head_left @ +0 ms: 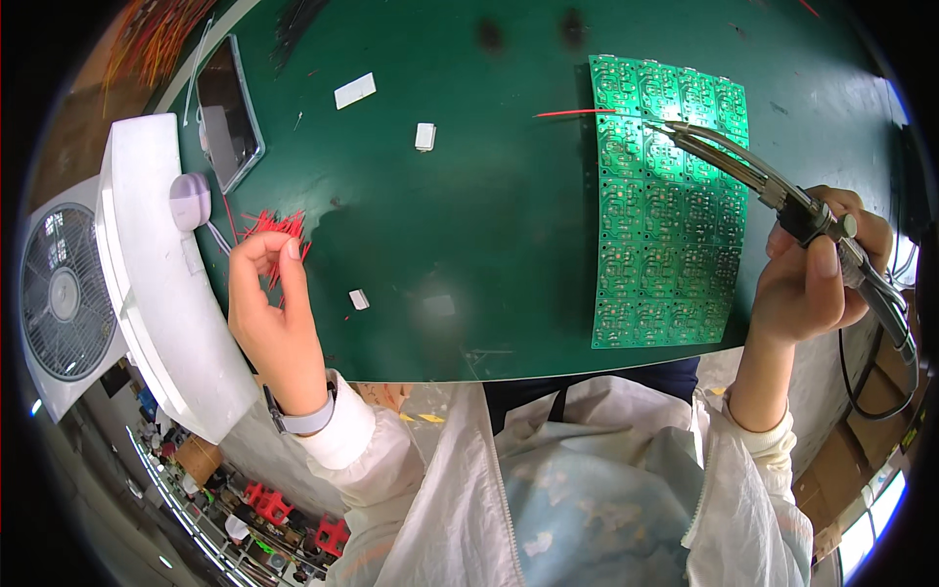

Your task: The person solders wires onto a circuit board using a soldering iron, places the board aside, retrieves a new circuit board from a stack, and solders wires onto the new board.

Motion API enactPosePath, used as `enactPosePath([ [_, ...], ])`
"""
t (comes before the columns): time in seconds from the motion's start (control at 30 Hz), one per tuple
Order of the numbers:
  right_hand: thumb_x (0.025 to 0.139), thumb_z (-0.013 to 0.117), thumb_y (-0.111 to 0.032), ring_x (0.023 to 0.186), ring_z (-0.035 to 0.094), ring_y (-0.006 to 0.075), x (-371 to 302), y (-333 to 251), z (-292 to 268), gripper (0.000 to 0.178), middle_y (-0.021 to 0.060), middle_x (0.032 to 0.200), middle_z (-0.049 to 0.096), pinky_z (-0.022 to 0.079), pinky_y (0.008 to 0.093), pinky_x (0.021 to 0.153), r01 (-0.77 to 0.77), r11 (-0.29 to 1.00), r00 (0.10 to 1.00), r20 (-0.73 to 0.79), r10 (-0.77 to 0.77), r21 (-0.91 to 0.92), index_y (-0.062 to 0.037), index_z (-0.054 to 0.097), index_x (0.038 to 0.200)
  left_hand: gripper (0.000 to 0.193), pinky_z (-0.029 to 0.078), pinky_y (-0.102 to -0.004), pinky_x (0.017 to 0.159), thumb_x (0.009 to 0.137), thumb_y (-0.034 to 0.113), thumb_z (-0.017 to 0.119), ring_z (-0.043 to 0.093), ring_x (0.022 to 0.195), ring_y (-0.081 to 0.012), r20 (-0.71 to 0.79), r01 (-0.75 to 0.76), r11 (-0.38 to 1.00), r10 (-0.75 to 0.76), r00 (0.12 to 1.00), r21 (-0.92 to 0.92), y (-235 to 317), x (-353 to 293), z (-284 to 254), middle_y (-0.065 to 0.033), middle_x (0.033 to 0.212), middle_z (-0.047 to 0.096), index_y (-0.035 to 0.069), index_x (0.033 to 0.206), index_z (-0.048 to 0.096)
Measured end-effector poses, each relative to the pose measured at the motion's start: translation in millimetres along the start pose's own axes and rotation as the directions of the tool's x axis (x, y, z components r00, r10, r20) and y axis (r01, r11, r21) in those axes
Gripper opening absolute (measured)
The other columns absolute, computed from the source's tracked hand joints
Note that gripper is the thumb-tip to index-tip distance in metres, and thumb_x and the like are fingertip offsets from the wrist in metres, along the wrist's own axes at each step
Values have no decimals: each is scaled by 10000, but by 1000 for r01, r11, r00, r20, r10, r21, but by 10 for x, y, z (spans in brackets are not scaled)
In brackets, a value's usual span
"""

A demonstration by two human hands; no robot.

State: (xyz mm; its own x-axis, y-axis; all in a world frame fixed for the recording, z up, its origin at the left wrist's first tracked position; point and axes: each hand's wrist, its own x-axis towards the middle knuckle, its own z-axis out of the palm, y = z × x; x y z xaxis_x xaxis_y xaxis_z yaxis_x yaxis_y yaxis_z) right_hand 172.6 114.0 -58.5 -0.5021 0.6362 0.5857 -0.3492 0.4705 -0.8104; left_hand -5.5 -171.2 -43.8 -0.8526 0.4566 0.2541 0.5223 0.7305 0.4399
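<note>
At the left of the table, my left hand [271, 313] is closed in a pinch, thumb against index finger, over a pile of short red wires [277, 223]. Whatever lies between those fingertips is too small to make out. My right hand [817, 274] grips a soldering iron [792, 201] with a thin metal tube clamped along it. Its tip points left, over the upper part of a green circuit board panel [667, 210] made of several repeated small boards. One red wire [572, 112] reaches from the left onto the panel's upper edge area, near the tip.
Small white blocks [355, 91] lie about the green table [469, 215]. A phone [227, 112] leans at the upper left, beside a white foam piece [166, 274] carrying a small lilac device [190, 202]. A fan [65, 291] stands beyond. The iron's black cable [861, 403] loops at the right.
</note>
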Motion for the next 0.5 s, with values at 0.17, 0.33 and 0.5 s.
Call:
enactPosePath([
  [0.17, 764, 633, -168, 448, 476, 110, 7, -23, 46, 286, 122, 658, 523, 400, 194, 431, -43, 999, 999, 24, 43, -7, 26, 450, 867, 101, 440, -280, 638, 782, -24, 586, 569, 683, -190, -17, -126, 992, 125, 992, -33, 348, 115, 191, -85, 759, 575, 13, 876, 586],
  [0.33, 755, 635, -150, 491, 495, 123, -74, -54, 20, 283, 128, 663, 519, 409, 198, 436, -95, 995, 995, 3, 95, -15, 30, 447, 867, 117, 427, -295, 599, 718, -27, 622, 572, 696, -201, 37, -121, 987, 118, 992, 105, 293, 163, 248, -83, 796, 580, 25, 818, 591],
  [0.5, 749, 636, -144, 494, 505, 133, -136, -1, 15, 292, 137, 669, 522, 420, 204, 442, -47, 998, 998, -31, 46, -29, 36, 445, 877, 125, 433, -304, 650, 715, -17, 634, 575, 758, -207, -23, -134, 988, 136, 990, 74, 316, 164, 218, -67, 845, 601, 36, 823, 601],
])
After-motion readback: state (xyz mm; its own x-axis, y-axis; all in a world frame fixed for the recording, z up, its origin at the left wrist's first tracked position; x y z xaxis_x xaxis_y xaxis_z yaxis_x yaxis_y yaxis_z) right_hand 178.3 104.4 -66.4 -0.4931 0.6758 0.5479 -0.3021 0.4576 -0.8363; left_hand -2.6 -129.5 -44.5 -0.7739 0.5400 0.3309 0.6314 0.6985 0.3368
